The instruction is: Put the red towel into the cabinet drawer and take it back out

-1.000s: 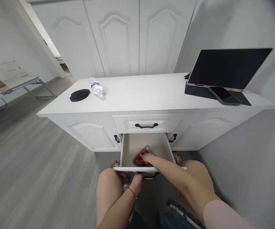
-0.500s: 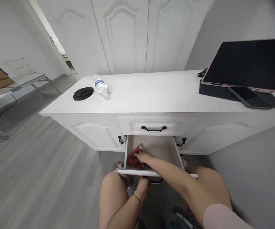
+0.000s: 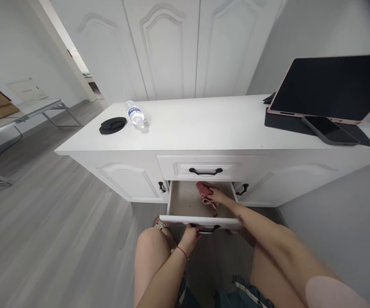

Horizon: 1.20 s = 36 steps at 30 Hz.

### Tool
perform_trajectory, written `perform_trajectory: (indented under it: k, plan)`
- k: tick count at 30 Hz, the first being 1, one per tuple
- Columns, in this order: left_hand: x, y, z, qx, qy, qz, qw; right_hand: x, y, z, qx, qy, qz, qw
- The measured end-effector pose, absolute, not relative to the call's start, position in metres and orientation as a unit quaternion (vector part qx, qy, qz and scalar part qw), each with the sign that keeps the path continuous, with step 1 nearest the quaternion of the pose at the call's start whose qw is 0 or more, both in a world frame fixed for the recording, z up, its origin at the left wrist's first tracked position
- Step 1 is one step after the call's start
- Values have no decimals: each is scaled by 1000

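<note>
right hand (image 3: 216, 195) grips red cloth (image 3: 203, 189) inside open drawer (image 3: 183, 202); left hand (image 3: 190, 238) touches drawer's handle (image 3: 209, 231), i can't tell if gripping.

At the worktop's (image 3: 197, 128) left, a disc (image 3: 113, 125) with a bottle (image 3: 135, 114) on its right; at right, a screen (image 3: 330, 87) with a phone (image 3: 329, 129) before it. Below, a cloth (image 3: 204, 192) in or over a drawer (image 3: 181, 201).

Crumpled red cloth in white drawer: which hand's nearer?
Right: right hand grips the crumpled red cloth inside the white drawer; left hand is outside, at its black handle.
</note>
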State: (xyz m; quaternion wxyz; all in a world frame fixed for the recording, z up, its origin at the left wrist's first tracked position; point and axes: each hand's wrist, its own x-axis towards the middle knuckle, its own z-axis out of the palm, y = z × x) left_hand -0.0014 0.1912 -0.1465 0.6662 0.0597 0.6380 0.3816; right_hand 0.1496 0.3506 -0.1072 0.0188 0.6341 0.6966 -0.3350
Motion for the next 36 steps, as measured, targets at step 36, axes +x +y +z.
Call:
perform_trajectory:
  k: [36]
  plan:
    - [21, 215, -134, 39, 524, 559, 641, 130, 218, -96, 578, 758, -154, -260]
